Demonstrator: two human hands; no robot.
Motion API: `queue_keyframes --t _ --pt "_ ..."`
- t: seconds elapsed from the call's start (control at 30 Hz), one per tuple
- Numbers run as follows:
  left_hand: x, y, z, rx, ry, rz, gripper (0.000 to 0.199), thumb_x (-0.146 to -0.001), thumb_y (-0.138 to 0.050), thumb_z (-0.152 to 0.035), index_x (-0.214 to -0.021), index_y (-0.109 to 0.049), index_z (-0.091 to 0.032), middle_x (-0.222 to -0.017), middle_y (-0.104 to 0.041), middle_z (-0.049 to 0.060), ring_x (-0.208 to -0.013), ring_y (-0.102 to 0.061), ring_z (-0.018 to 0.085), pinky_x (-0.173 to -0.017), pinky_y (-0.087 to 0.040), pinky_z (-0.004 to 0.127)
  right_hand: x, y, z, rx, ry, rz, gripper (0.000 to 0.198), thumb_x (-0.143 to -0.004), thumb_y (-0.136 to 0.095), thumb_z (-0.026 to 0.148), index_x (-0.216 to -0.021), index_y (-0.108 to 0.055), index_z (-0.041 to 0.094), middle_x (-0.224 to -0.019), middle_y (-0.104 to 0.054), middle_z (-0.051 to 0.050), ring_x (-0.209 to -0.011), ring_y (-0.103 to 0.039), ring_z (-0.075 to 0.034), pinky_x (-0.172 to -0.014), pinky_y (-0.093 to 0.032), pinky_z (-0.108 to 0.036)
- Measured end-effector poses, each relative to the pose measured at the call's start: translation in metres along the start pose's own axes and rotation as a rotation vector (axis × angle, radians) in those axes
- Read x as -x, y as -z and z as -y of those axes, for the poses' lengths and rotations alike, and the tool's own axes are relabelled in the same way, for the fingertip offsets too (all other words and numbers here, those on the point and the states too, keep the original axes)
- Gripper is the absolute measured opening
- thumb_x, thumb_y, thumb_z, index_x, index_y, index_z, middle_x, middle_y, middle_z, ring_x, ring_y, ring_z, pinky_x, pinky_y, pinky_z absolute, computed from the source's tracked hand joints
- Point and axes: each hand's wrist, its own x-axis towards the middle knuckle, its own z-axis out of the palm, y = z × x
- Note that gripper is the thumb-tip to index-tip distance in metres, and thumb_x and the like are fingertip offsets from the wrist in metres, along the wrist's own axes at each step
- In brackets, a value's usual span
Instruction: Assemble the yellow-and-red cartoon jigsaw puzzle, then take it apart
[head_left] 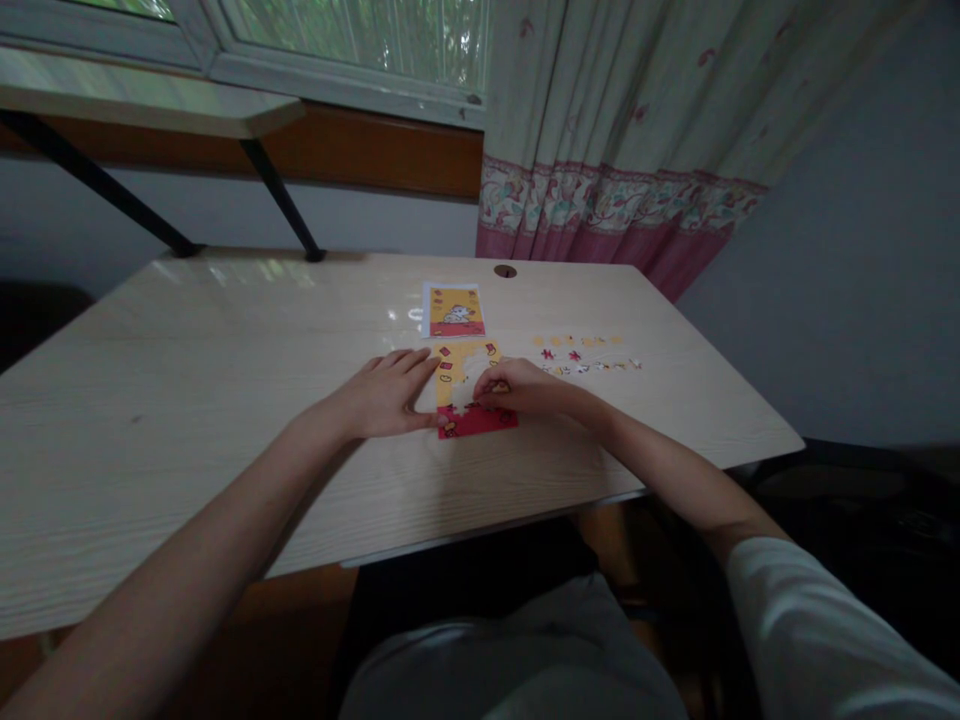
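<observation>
A partly filled jigsaw puzzle (478, 422), yellow above and red below, lies flat on the table with a pale gap in its middle. My left hand (386, 393) is open at the puzzle's left side, fingertips and thumb touching its edge. Over the gap's lower right part, my right hand (517, 385) pinches what looks like a small puzzle piece, mostly hidden by the fingers. Just beyond the puzzle is a reference picture (456, 311) of a white animal on yellow and red.
Loose puzzle pieces (575, 356) lie in rows on the right of the wooden table (247, 350). A raised shelf (150, 95) on black legs stands at the back left. Behind the table hang curtains (600, 200) beside a window. A round cable hole (505, 271) is near the back edge.
</observation>
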Motion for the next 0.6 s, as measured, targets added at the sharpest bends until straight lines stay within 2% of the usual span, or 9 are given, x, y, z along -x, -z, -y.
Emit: queue_keyframes --t 0.23,0.5,0.6 --pt "-0.0004 -0.0002 0.0001 0.009 0.002 -0.007 0.099 -0.073 -0.037 -0.082 -0.143 -0.035 -0.012 -0.147 -0.036 0.02 -0.133 -0.035 0.038 -0.104 -0.033 0.05 -0.0028 -0.0032 -0.0033 0.178 0.115 -0.029 0.011 -0.08 -0.063 0.015 -0.083 -0.073 0.017 -0.079 -0.072 -0.002 -0.072 -0.061 -0.011 -0.077 -0.042 -0.025" --pt "-0.0006 -0.0009 0.0009 -0.003 0.013 0.017 0.1 -0.073 -0.036 -0.083 -0.144 -0.034 -0.012 -0.148 -0.035 0.021 -0.134 -0.033 0.038 -0.105 -0.032 0.051 -0.0022 -0.009 -0.0039 0.261 0.113 -0.068 0.008 -0.08 -0.063 0.016 -0.08 -0.071 0.018 -0.078 -0.07 -0.002 -0.078 -0.057 -0.013 -0.081 -0.038 -0.028" --pt "-0.0001 -0.0007 0.0006 0.0 0.013 0.007 0.1 -0.072 -0.035 -0.084 -0.144 -0.034 -0.013 -0.148 -0.035 0.02 -0.134 -0.033 0.038 -0.104 -0.032 0.051 0.0012 -0.0076 -0.0032 0.243 0.091 -0.096 0.009 -0.081 -0.062 0.018 -0.086 -0.07 0.017 -0.078 -0.067 -0.002 -0.079 -0.056 -0.014 -0.081 -0.037 -0.028"
